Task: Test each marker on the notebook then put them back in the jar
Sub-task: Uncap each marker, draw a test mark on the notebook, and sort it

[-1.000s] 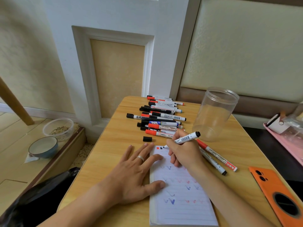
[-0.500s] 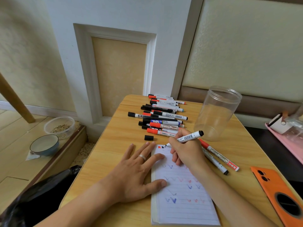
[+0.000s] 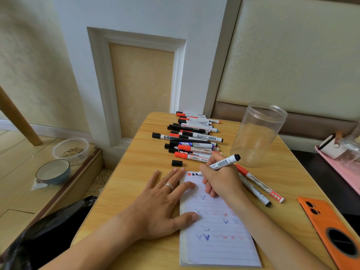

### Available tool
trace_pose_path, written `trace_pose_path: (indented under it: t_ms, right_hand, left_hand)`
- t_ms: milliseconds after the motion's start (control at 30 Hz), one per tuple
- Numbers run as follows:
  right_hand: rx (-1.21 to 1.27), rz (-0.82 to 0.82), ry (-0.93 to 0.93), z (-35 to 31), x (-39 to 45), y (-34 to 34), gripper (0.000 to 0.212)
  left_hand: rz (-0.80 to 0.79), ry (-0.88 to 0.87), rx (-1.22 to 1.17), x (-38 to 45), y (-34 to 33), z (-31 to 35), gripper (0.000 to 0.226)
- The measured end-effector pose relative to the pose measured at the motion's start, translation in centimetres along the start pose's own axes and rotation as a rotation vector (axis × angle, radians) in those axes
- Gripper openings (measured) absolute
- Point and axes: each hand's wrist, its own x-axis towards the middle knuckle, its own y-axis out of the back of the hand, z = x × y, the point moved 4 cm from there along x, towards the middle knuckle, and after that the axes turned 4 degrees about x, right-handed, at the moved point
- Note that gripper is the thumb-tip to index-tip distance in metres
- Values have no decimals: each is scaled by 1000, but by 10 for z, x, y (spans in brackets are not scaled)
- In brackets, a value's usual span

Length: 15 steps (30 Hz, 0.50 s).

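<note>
While left hand (image 3: 161, 207) lies flat, right hand (image 3: 220, 178) grips marker (image 3: 224, 162)

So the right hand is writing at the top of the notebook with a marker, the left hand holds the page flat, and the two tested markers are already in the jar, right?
Not quite. In the head view the jar is empty; the two markers lie on the table beside the right hand. That hand does write at the top of the notebook with a marker, and the left hand does hold the page flat.

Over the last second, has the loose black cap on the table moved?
No. The black cap lies at the same offset from the nearest red-capped marker in the row as before.
</note>
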Motion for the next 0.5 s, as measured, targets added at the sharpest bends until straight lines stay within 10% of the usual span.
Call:
trace_pose_path:
  t_ms: [500]
  right_hand:
    - [8, 10, -25, 2, 1, 0, 15]
  left_hand:
    - [4, 5, 2, -1, 0, 0, 73]
